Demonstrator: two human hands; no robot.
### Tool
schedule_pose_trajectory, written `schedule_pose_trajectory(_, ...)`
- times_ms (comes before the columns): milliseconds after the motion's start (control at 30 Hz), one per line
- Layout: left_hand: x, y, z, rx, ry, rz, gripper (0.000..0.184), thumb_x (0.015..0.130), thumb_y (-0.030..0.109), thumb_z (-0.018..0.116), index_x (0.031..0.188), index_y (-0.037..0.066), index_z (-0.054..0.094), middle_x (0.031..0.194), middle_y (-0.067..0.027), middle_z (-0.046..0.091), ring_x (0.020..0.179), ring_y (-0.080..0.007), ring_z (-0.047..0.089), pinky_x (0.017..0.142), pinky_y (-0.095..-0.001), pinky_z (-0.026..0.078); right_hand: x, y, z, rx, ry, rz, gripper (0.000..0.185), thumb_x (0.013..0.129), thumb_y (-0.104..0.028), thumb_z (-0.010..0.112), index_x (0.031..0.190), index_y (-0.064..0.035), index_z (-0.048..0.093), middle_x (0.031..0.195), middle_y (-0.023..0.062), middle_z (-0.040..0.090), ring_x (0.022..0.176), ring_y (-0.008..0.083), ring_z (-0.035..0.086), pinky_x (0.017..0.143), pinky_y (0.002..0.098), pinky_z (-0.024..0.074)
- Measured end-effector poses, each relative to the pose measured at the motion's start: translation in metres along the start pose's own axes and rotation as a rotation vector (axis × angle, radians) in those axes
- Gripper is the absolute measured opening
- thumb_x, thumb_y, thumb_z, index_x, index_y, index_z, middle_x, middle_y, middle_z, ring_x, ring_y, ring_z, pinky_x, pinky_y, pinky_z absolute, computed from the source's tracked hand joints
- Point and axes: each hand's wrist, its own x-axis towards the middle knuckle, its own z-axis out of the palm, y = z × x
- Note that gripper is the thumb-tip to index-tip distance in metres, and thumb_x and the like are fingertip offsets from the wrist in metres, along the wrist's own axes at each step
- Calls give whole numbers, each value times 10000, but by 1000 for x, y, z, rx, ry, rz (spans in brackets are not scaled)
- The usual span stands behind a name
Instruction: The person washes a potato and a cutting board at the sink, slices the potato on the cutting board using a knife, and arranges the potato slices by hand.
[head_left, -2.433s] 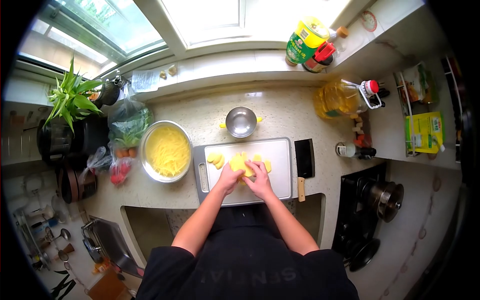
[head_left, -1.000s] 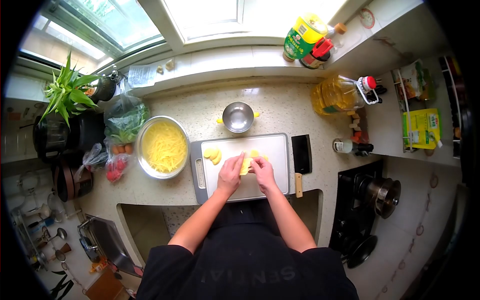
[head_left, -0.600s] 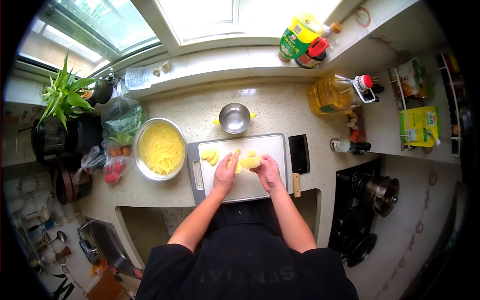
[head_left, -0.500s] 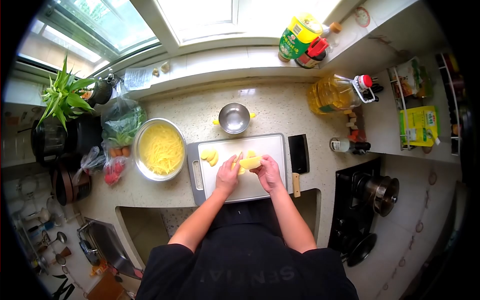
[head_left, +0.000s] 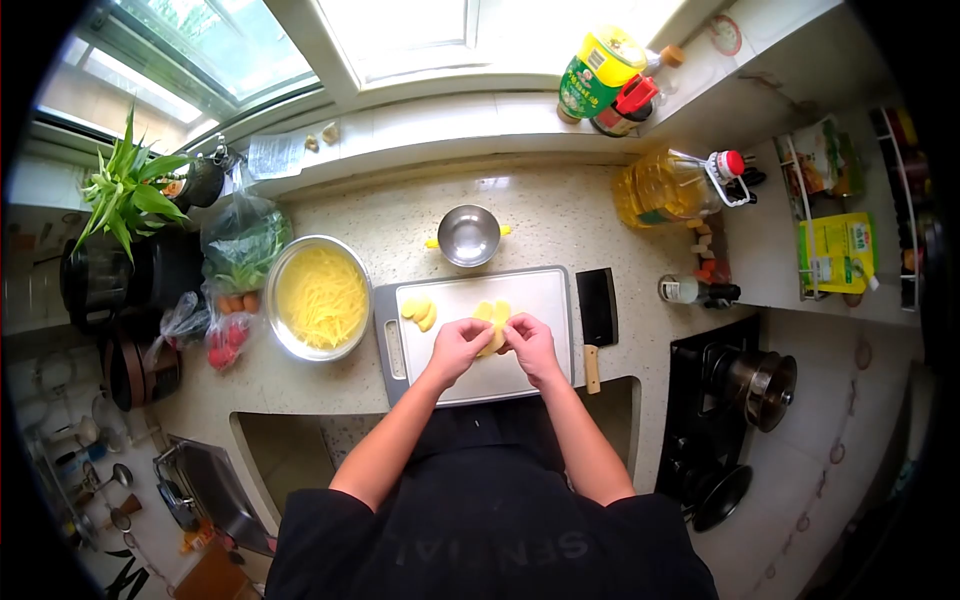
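Both hands meet over the middle of a white cutting board (head_left: 480, 384) with a grey edge. My left hand (head_left: 457, 348) pinches the left side of some pale yellow potato slices (head_left: 493, 312). On their right side my right hand (head_left: 534, 346) is closed in a pinch too; the fingertips partly hide the slices. A few more potato slices (head_left: 424, 317) overlap at the board's upper left. To the right of the board lies a cleaver (head_left: 597, 305) with a wooden handle. Left of the board stands a metal bowl (head_left: 366, 318) full of yellow potato shreds (head_left: 325, 300).
A small steel bowl (head_left: 469, 236) with yellow handles stands behind the board. At the back right are an oil jug (head_left: 665, 190) and a small bottle (head_left: 682, 290). Bagged greens (head_left: 245, 245) and tomatoes (head_left: 229, 338) lie left. The stove (head_left: 695, 400) is at right.
My right hand has lowered the slice it held up and moved left, close to my left hand. Both hands now meet at the slices in the board's middle.
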Motion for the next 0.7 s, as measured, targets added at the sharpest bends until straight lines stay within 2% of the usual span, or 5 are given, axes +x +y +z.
schedule_pose_trajectory(100,-3,4,0,49,39,23,184,929,151,724,1008,-15,724,910,-51,731,813,-87,640,745,-244,517,-5,-11,13,-414,164,-184,124,900,-90,720,976,-16,656,869,59,676,710,160,668,633,289,556)
schedule_pose_trajectory(200,-5,0,-2,129,85,24,181,937,149,715,1004,-18,724,892,-49,731,794,-85,639,728,-242,518,-13,-33,24,-861,239,-588,113,836,-79,758,920,-31,700,834,77,669,708,204,669,645,312,545)
schedule_pose_trajectory(300,-8,-4,-3,161,87,56,183,942,146,708,1002,-26,722,881,-50,732,780,-86,639,723,-245,521,-13,-42,28,-997,206,-725,74,791,-65,762,857,-52,731,838,103,661,741,265,665,679,345,545)
schedule_pose_trajectory(500,-14,-6,-3,188,111,174,186,942,145,711,997,-33,721,880,-74,737,782,-101,655,740,-260,536,-13,-41,26,-958,99,-596,81,786,-69,764,862,-54,739,854,99,673,792,282,666,712,370,548)
schedule_pose_trajectory(700,-19,-7,-8,379,126,299,158,905,137,727,969,-8,739,878,-137,709,787,-213,707,736,-313,560,-13,-34,27,-1000,36,-617,64,788,-54,748,841,-37,716,851,104,667,794,298,660,703,384,544)
